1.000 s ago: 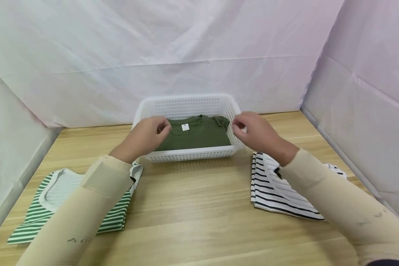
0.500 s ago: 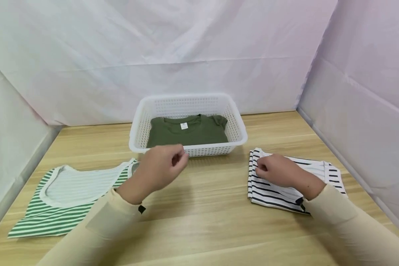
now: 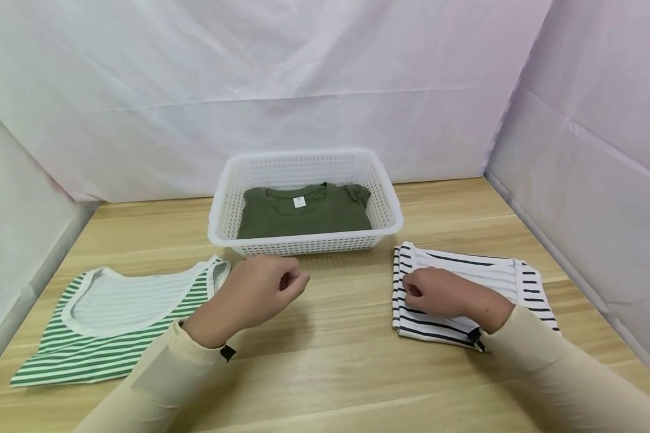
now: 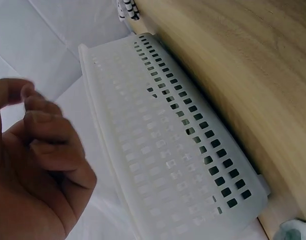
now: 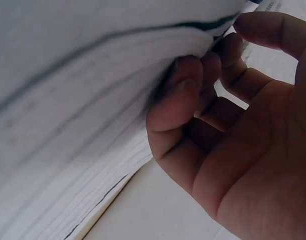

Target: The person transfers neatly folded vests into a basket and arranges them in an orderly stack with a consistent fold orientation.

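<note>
Right wrist alone shows right hand (image 5: 245, 150), loosely curled like left hand (image 3: 256, 290), palm-side by black-striped shirt (image 5: 78, 105)

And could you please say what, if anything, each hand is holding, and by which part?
The left hand holds nothing. The right hand is curled at the dark-striped shirt; whether it pinches it cannot be told.

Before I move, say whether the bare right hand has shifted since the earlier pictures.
Yes: against the white perforated plastic basket, the right hand has moved back toward the person, to the dark-striped white shirt.
</note>
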A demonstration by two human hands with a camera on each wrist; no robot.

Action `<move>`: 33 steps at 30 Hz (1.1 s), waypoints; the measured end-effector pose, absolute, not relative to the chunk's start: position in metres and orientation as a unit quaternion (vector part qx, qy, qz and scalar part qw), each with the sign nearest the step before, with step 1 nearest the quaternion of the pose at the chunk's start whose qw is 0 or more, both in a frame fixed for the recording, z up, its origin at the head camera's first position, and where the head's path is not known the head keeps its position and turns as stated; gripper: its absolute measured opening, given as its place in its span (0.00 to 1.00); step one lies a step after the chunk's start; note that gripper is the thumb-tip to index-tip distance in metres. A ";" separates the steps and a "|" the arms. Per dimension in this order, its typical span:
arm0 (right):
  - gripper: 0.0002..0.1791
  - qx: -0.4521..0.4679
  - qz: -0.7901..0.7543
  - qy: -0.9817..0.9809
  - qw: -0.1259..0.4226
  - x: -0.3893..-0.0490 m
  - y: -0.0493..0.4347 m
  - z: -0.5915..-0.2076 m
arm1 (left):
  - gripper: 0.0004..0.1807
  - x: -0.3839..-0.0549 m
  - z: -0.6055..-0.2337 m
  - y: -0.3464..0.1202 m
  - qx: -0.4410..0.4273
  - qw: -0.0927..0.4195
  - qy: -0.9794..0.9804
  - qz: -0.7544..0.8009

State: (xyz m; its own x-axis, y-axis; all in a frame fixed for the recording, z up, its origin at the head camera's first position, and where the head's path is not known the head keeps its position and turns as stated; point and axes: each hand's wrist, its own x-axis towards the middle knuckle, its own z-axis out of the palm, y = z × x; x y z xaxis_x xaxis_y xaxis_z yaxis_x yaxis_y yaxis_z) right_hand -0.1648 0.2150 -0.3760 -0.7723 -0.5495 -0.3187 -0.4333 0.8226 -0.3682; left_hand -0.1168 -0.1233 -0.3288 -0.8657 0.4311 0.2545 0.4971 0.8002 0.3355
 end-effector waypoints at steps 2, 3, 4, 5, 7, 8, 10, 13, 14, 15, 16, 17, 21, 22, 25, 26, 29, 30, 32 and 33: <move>0.14 -0.271 -0.134 0.929 0.214 -0.161 0.207 -0.375 | 0.21 -0.117 -0.330 -0.123 -0.241 0.062 -0.949 -0.194; 0.14 -0.275 -0.133 0.928 0.215 -0.159 0.203 -0.375 | 0.21 -0.117 -0.330 -0.123 -0.238 0.053 -0.951 -0.191; 0.14 -0.280 -0.131 0.926 0.214 -0.158 0.199 -0.375 | 0.21 -0.117 -0.330 -0.124 -0.235 0.047 -0.953 -0.187; 0.14 -0.288 -0.131 0.924 0.213 -0.156 0.195 -0.374 | 0.21 -0.116 -0.330 -0.124 -0.232 0.040 -0.954 -0.184; 0.14 -0.303 -0.132 0.920 0.208 -0.153 0.185 -0.374 | 0.21 -0.116 -0.331 -0.124 -0.228 0.025 -0.957 -0.179; 0.15 -0.309 -0.133 0.919 0.207 -0.152 0.180 -0.374 | 0.21 -0.116 -0.331 -0.124 -0.229 0.019 -0.957 -0.176; 0.15 -0.321 -0.134 0.916 0.202 -0.148 0.170 -0.374 | 0.22 -0.115 -0.332 -0.123 -0.229 0.008 -0.958 -0.173; 0.14 -0.334 -0.134 0.912 0.199 -0.143 0.154 -0.375 | 0.22 -0.115 -0.333 -0.121 -0.232 0.002 -0.957 -0.172; 0.14 -0.338 -0.133 0.910 0.201 -0.141 0.149 -0.375 | 0.22 -0.115 -0.333 -0.121 -0.233 0.003 -0.957 -0.171; 0.14 -0.343 -0.133 0.908 0.202 -0.139 0.145 -0.374 | 0.22 -0.115 -0.334 -0.120 -0.235 0.004 -0.957 -0.170; 0.13 -0.348 -0.133 0.905 0.203 -0.138 0.140 -0.374 | 0.22 -0.115 -0.334 -0.120 -0.236 0.005 -0.957 -0.169; 0.13 -0.353 -0.133 0.903 0.205 -0.136 0.136 -0.374 | 0.22 -0.115 -0.335 -0.120 -0.238 0.004 -0.957 -0.169; 0.12 -0.374 -0.134 0.895 0.205 -0.132 0.122 -0.373 | 0.21 -0.115 -0.337 -0.121 -0.242 -0.004 -0.956 -0.163; 0.12 -0.380 -0.133 0.893 0.203 -0.131 0.118 -0.373 | 0.21 -0.115 -0.338 -0.121 -0.241 -0.009 -0.957 -0.162; 0.12 -0.395 -0.123 0.889 0.199 -0.129 0.108 -0.375 | 0.21 -0.117 -0.340 -0.122 -0.237 -0.020 -0.958 -0.158; 0.12 -0.398 -0.120 0.887 0.199 -0.128 0.105 -0.374 | 0.20 -0.117 -0.341 -0.123 -0.234 -0.023 -0.959 -0.158; 0.11 -0.406 -0.110 0.884 0.202 -0.126 0.095 -0.374 | 0.18 -0.119 -0.344 -0.126 -0.225 -0.033 -0.962 -0.153; 0.11 -0.409 -0.109 0.883 0.203 -0.125 0.091 -0.374 | 0.17 -0.119 -0.345 -0.127 -0.222 -0.038 -0.962 -0.152; 0.11 -0.415 -0.106 0.880 0.205 -0.124 0.084 -0.374 | 0.15 -0.120 -0.348 -0.130 -0.215 -0.048 -0.964 -0.146; 0.11 -0.419 -0.104 0.879 0.205 -0.123 0.081 -0.374 | 0.13 -0.120 -0.350 -0.132 -0.212 -0.056 -0.965 -0.144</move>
State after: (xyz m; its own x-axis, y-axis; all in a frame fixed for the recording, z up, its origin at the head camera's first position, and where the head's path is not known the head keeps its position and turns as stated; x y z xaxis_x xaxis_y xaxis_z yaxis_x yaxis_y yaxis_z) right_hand -0.1231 0.0813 -0.3741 -0.5655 -0.7783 -0.2729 -0.6929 0.6278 -0.3546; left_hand -0.1197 -0.1318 -0.3495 -0.9036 0.4259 -0.0465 0.3938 0.8684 0.3014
